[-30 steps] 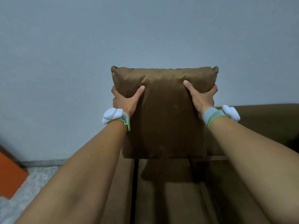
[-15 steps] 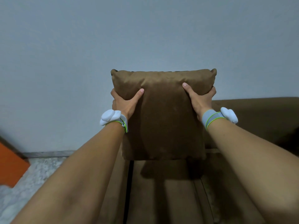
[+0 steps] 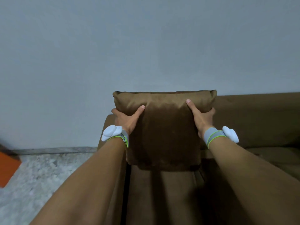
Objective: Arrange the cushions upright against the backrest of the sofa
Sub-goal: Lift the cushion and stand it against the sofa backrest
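A square brown cushion (image 3: 165, 132) stands upright at the left end of the brown sofa, its top edge level with the backrest (image 3: 256, 116). My left hand (image 3: 128, 118) grips its upper left side, thumb across the front. My right hand (image 3: 201, 116) grips the upper right side the same way. The cushion's lower edge hangs just above the seat (image 3: 162, 197), or touches it; its shadow hides the gap.
The sofa's left armrest (image 3: 107, 127) lies right behind my left wrist. A grey wall rises behind the sofa. Speckled grey floor (image 3: 40, 176) spreads to the left, with an orange object (image 3: 8, 168) at the left edge.
Both hands have lowered the cushion toward the seat and backrest. More of the backrest and the left armrest now shows.
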The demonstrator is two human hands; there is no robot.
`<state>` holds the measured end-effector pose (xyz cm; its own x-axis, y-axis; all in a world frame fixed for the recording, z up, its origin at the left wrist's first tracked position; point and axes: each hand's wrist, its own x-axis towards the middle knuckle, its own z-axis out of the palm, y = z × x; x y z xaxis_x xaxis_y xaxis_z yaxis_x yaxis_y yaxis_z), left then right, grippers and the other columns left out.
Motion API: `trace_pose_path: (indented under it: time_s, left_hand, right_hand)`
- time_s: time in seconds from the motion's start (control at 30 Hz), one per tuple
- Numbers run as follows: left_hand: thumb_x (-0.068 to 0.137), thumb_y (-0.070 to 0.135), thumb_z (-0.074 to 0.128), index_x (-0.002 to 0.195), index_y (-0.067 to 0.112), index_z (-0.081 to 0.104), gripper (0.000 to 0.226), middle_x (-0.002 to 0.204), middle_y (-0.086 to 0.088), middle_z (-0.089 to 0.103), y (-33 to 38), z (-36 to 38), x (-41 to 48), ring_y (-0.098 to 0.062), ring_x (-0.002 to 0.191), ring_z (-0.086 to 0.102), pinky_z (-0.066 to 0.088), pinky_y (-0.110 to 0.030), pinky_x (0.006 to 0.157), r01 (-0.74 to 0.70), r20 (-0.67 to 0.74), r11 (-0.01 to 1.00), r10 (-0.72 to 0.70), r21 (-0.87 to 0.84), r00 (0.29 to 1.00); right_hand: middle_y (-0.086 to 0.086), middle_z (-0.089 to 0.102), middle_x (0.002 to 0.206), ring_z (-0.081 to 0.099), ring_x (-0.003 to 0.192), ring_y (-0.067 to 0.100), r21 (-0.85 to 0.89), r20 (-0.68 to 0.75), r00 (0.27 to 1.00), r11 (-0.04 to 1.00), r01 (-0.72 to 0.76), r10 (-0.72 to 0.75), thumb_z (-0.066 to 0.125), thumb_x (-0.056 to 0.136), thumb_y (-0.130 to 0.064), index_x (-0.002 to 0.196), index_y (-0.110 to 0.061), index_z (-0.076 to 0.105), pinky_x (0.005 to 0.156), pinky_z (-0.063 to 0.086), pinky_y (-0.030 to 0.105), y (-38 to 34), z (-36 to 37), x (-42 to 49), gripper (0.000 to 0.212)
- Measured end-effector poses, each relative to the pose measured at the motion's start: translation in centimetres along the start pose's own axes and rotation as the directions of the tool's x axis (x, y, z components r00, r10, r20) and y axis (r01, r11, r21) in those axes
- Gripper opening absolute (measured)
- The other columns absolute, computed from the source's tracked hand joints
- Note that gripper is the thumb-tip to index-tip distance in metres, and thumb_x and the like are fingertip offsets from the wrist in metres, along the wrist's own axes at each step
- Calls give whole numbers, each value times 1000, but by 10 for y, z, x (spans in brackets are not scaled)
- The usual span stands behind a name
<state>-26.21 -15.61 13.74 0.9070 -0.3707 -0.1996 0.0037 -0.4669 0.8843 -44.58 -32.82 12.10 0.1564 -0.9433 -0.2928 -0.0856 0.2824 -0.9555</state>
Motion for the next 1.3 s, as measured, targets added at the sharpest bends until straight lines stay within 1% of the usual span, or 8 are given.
trace_pose_path:
  time_s: [0.13, 0.4, 0.57, 0.8, 0.93, 1.13, 1.23, 1.3]
  left_hand:
    - [67, 67, 78, 147, 7, 26, 113, 147, -14, 49, -14, 31, 37, -35, 131, 50, 38, -37, 106, 46, -16, 998, -45, 41, 999]
    - [67, 70, 75, 151, 16, 11, 119, 150, -13, 45, -58, 69, 101, -37, 132, 49, 35, -39, 112, 162, 87, 987, -163, 13, 983]
    - [71, 72, 70, 156, 33, 3, 115, 155, -9, 41, -81, 89, 117, -34, 137, 46, 31, -33, 114, 190, 259, 973, -218, 131, 941]
    - [76, 69, 69, 158, 36, 3, 110, 160, -6, 33, -77, 102, 116, -34, 141, 41, 30, -33, 113, 195, 323, 962, -249, 191, 913]
    - [74, 71, 68, 158, 35, 3, 113, 162, -6, 30, -60, 97, 109, -34, 143, 37, 27, -36, 118, 184, 327, 960, -246, 211, 912]
    - [75, 78, 60, 159, 30, 8, 110, 156, -10, 40, 19, 118, 49, -35, 144, 35, 23, -38, 119, 3, 341, 965, -96, 263, 935]
    - [67, 87, 52, 159, 32, 6, 117, 154, -12, 42, 59, 135, 20, -36, 142, 39, 23, -41, 119, -53, 363, 966, -44, 252, 931]
    - [78, 78, 56, 159, 28, 7, 107, 155, -16, 40, 81, 145, -9, -35, 142, 40, 25, -38, 118, -111, 381, 972, 24, 207, 924]
  right_hand:
    - [7, 46, 153, 44, 141, 28, -22, -24, 998, 998, -67, 66, 87, 60, -64, 161, -20, 9, 120, 31, 39, 26, 21, 45, 135]
    - [7, 49, 152, 50, 136, 31, -100, -5, 984, 979, -179, 179, 87, 56, -62, 160, -21, 19, 116, 38, 46, 65, 45, 97, 131]
    - [5, 35, 159, 43, 137, 34, -252, 160, 902, 900, -356, 402, 77, 80, -53, 162, -32, 11, 109, 40, 55, 85, 49, 113, 107]
    - [5, 32, 161, 40, 139, 36, -350, 241, 839, 850, -394, 488, 74, 80, -56, 161, -41, 9, 107, 39, 57, 84, 54, 117, 106]
    - [3, 31, 163, 40, 141, 35, -363, 240, 872, 873, -327, 426, 73, 82, -55, 162, -37, 10, 107, 36, 55, 66, 30, 116, 103]
    - [9, 32, 165, 34, 148, 29, -374, 147, 979, 924, -79, 143, 76, 86, -46, 163, -20, 21, 116, 27, 33, 7, -42, 97, 98]
    - [9, 35, 164, 36, 148, 27, -365, 127, 990, 931, -13, 63, 77, 83, -49, 162, -21, 24, 116, 28, 31, -22, -69, 93, 98]
    - [8, 34, 164, 36, 148, 27, -351, 148, 989, 936, 34, 19, 76, 84, -50, 162, -21, 25, 116, 28, 31, -41, -96, 89, 98]
